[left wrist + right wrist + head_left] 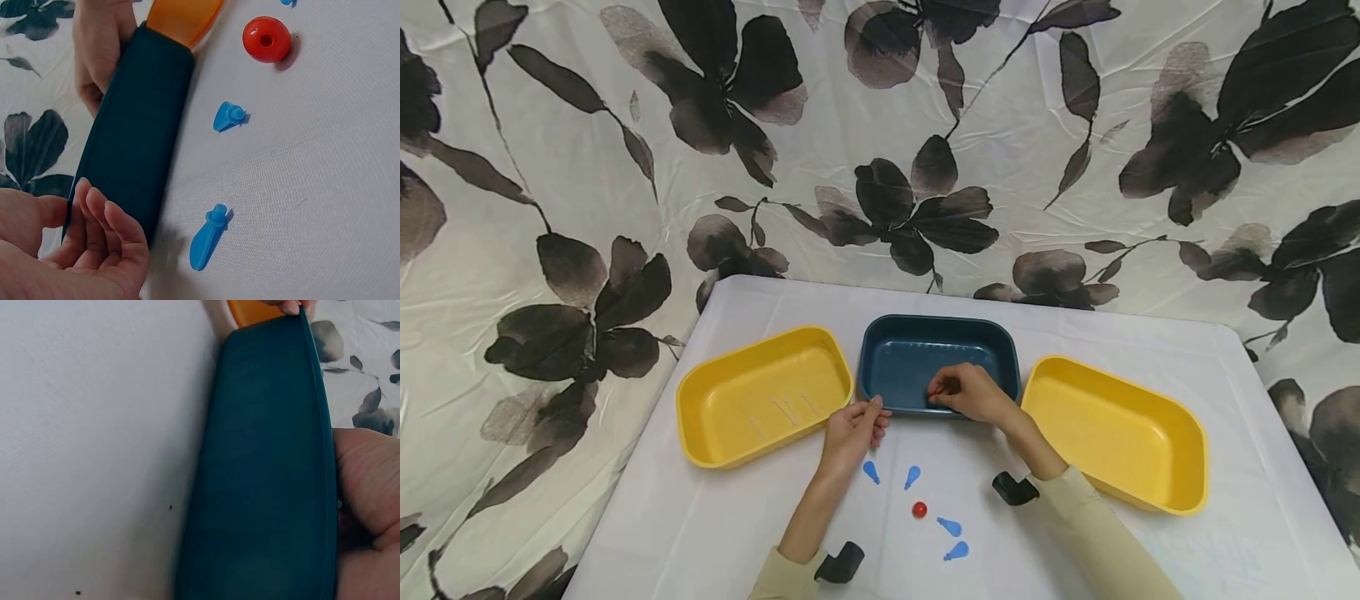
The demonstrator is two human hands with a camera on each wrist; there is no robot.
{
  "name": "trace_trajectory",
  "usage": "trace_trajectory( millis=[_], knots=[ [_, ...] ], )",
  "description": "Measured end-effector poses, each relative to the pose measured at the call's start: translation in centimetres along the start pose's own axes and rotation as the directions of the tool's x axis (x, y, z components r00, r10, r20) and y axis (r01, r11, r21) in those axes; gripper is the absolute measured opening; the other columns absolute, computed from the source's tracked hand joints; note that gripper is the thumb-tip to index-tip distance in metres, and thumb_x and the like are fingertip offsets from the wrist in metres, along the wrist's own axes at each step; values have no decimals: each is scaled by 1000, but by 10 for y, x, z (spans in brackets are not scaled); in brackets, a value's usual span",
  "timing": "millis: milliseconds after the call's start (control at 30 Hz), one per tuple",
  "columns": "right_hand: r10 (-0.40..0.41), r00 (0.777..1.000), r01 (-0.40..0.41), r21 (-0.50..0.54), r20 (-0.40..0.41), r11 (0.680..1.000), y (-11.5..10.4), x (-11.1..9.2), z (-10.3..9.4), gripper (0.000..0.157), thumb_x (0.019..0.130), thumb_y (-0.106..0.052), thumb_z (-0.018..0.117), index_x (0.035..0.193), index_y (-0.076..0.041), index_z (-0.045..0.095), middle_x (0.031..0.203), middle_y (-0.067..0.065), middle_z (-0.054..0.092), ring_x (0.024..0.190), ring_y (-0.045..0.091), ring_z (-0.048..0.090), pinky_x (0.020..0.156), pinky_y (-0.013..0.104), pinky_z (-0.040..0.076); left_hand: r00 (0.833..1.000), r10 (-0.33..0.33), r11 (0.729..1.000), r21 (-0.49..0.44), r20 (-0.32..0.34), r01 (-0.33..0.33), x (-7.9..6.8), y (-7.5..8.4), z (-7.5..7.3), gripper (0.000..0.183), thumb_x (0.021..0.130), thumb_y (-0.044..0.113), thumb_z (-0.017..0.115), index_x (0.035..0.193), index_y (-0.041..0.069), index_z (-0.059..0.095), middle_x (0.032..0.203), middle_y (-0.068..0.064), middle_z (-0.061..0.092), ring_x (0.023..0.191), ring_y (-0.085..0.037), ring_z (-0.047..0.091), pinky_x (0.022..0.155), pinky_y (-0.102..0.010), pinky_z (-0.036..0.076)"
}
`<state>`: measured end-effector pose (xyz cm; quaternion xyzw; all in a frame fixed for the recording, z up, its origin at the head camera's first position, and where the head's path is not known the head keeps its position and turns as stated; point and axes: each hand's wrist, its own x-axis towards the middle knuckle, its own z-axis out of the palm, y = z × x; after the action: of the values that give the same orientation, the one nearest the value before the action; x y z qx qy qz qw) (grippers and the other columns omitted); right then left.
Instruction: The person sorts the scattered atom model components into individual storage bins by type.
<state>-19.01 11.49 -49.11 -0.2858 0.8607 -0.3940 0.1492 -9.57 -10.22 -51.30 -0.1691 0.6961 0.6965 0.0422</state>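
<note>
My left hand (850,433) pinches the near left corner of a dark teal tray (940,327), thumb inside the rim and fingers outside in the left wrist view. My right hand (973,393) reaches over the tray's near rim, fingers curled round a small red piece (933,388) low inside it. In the right wrist view the tray wall hides those fingertips. On the white cloth in front lie a red ball with a hole (267,39) and several blue bulb-shaped pegs (912,477), two of them near my left hand.
A yellow tray (715,454) with several thin pale sticks (786,410) stands left of the teal one. Another yellow tray (1195,467) stands at the right, angled. A flowered cloth (887,108) hangs behind the table. Black wrist cameras (842,564) sit on both forearms.
</note>
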Motion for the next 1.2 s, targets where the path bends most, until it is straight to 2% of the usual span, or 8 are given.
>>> trace_trajectory(
  millis=[367,667,900,1033,1200],
  knots=[
    [-3,999,3,-8,48,1000,-5,5,-2,3,91,0,76,94,1,77,89,6,75,78,12,67,76,27,57,1000,11,1000,4,6,-11,0,0,0,37,107,27,58,99,-6,72,79,-7,67,68,-14,57,61,-18,51],
    [-1,997,3,-21,79,1000,-9,5,-2,5,89,0,78,93,2,77,89,8,76,79,13,69,74,24,58,1000,17,999,-51,21,-16,-3,3,-1,40,106,26,60,101,-12,70,78,-7,68,66,-13,56,58,-19,48],
    [-3,995,7,-37,103,999,-9,6,-5,6,91,2,75,96,2,77,92,9,76,82,14,69,78,28,58,1000,1,1000,-28,23,0,-4,11,0,36,107,16,56,101,-18,67,80,-18,67,67,-19,57,58,-20,50],
    [-12,995,16,-42,98,999,-8,4,-6,6,93,1,72,98,2,76,94,9,76,84,14,68,81,32,58,1000,2,1000,-29,14,-1,-4,9,0,39,107,22,57,102,-15,69,79,-11,68,68,-16,56,58,-19,49],
    [-29,997,32,-34,70,999,-7,-1,-7,7,96,-2,70,100,1,75,95,7,75,84,13,66,81,30,57,1000,4,1000,-23,4,-4,-4,5,1,40,106,28,59,102,-11,71,79,-7,68,68,-14,57,58,-18,49]
  ],
)
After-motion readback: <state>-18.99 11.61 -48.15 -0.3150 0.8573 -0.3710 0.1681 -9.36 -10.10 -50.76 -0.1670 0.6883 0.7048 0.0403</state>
